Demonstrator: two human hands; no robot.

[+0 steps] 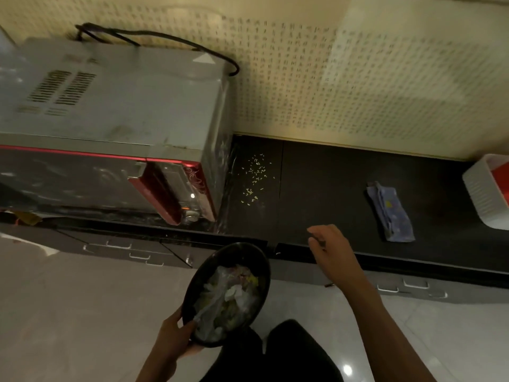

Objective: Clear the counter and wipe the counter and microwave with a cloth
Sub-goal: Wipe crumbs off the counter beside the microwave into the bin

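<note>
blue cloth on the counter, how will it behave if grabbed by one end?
The blue cloth lies folded flat on the dark counter, so it will probably go limp and unfold when lifted by one end. It looks thin, so likely light. When pushed, it will probably bunch rather than slide whole.

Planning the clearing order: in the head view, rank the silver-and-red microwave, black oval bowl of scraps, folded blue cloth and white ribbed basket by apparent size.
1. Silver-and-red microwave
2. Black oval bowl, though it is nearest the camera
3. Folded blue cloth and white ribbed basket: unsure, the basket is cut off by the frame edge
</note>
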